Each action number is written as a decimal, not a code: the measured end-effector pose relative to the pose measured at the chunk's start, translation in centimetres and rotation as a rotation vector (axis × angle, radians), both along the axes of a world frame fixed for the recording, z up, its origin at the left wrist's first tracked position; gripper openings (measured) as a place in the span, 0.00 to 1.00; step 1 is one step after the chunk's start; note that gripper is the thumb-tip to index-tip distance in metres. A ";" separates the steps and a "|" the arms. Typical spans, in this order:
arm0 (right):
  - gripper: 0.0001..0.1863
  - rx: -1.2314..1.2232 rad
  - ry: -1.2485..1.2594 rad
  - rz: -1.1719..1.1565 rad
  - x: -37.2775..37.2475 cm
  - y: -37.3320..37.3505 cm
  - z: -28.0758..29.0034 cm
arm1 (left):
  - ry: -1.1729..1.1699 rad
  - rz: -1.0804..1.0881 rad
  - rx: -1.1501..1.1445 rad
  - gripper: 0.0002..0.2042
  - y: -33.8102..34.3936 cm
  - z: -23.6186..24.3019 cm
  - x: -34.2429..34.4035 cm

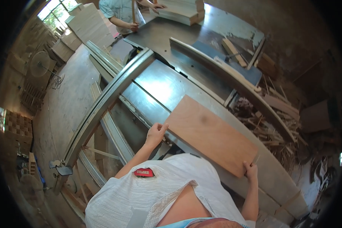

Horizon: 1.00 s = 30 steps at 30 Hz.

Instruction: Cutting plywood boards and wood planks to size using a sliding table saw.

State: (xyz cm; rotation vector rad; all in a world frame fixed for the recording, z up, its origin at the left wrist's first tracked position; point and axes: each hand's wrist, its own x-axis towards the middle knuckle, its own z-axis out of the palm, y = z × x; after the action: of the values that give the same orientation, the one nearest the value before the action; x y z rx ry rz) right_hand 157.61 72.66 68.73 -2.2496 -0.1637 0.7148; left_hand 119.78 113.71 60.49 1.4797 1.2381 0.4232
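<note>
A flat rectangular wooden board point(209, 133), reddish brown with a dark spot near its far end, lies slantwise over the metal saw table point(155, 83). My left hand point(157, 133) grips its left edge near the far end, fingers closed at the rim. At the near right corner, my right hand point(250, 170) pinches the board with the thumb on top; the fingers underneath are hidden. A long metal fence rail point(102, 102) crosses the table beyond my left hand.
Across the table a co-worker point(121, 15) stands by stacked boards point(178, 11). A curved guide bar point(231, 72) runs along the right, with wood offcuts point(285, 108) heaped beyond it. Metal rails point(116, 133) lie at left; a pedestal fan point(40, 64) stands farther off.
</note>
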 end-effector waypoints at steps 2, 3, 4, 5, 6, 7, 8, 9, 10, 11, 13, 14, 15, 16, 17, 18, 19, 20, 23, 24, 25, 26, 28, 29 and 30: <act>0.24 0.018 -0.025 0.043 0.2 -0.2 -0.3 | -0.180 -0.086 -0.479 0.30 -2.0 0.0 0.3; 0.26 0.035 0.015 0.062 0.3 -0.3 -0.4 | -0.223 -0.152 -0.652 0.30 -3.1 -0.2 0.8; 0.27 0.008 0.037 0.018 0.4 -0.4 -0.4 | -0.244 -0.142 -0.652 0.31 -4.1 -0.6 1.8; 0.27 0.011 0.062 0.038 0.3 -0.4 -0.4 | -0.303 -0.130 -0.640 0.30 -4.7 -0.8 2.9; 0.29 0.002 0.054 0.029 0.4 -0.4 -0.2 | -0.298 -0.120 -0.649 0.30 -5.0 -1.0 4.2; 0.31 -0.015 0.037 -0.001 0.4 -0.4 0.0 | -0.303 -0.054 -0.646 0.29 -5.3 -1.2 5.3; 0.31 -0.009 0.035 0.032 0.3 -0.3 0.2 | -0.335 -0.002 -0.647 0.28 -5.4 -1.3 6.1; 0.32 -0.017 0.016 0.036 0.2 -0.2 0.4 | -0.335 0.002 -0.607 0.26 -5.6 -1.2 6.4; 0.33 -0.041 -0.007 0.007 0.1 0.0 0.5 | -0.310 0.017 -0.587 0.26 -5.5 -1.1 6.8; 0.33 -0.029 0.001 0.042 0.0 0.2 0.6 | -0.308 0.029 -0.552 0.26 -5.4 -0.9 7.0; 0.34 -0.021 0.041 -0.008 -0.1 0.7 0.4 | -0.299 0.038 -0.520 0.26 -4.7 -0.6 7.4; 0.34 0.006 0.058 0.032 -0.2 0.9 0.0 | -0.258 0.038 -0.468 0.26 -4.1 -0.5 7.8; 0.33 0.028 0.026 0.030 -0.1 1.3 -0.5 | -0.252 0.026 -0.427 0.26 -3.2 -0.5 8.4; 0.31 0.020 0.004 -0.015 0.1 1.6 -1.0 | -0.224 0.043 -0.381 0.25 -2.5 -0.6 9.3; 0.35 0.043 0.024 -0.051 0.2 2.0 -1.6 | -0.203 0.062 -0.377 0.25 -1.5 -0.7 9.9; 0.35 0.051 0.008 -0.014 0.8 2.3 -2.0 | -0.206 0.017 -0.332 0.25 -0.4 -0.7 10.7; 0.35 0.047 -0.027 0.010 1.1 3.0 -2.6 | -0.208 -0.028 -0.287 0.25 0.5 -0.8 11.3; 0.36 0.035 -0.068 0.002 1.7 3.8 -3.1 | -0.145 -0.022 -0.235 0.25 1.1 -0.7 12.3; 0.37 0.036 -0.152 0.022 3.4 6.5 -4.0 | -0.235 -0.001 -0.348 0.26 2.9 -0.3 14.8; 0.37 0.049 -0.159 0.062 3.9 7.4 -4.1 | -0.216 0.002 -0.315 0.25 3.3 -0.1 15.7; 0.38 0.039 -0.174 0.063 4.5 8.4 -4.2 | -0.215 0.016 -0.301 0.25 3.6 0.1 16.5; 0.39 0.025 -0.177 0.029 5.0 9.4 -4.2 | -0.233 0.003 -0.314 0.25 3.9 0.2 17.3; 0.39 0.027 -0.201 0.075 6.1 11.5 -4.0 | -0.293 0.002 -0.355 0.25 4.9 0.4 19.0; 0.39 0.030 -0.209 0.056 6.7 12.5 -3.9 | -0.280 0.017 -0.349 0.25 5.6 0.4 19.7; 0.39 0.022 -0.211 0.083 7.3 13.5 -3.7 | -0.281 0.053 -0.330 0.26 6.4 0.5 20.6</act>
State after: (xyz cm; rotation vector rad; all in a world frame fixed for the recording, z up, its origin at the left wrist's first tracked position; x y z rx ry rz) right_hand 164.88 86.15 65.04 -2.3051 -0.3678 0.5139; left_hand 140.41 120.12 60.96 1.0702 1.0655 0.4231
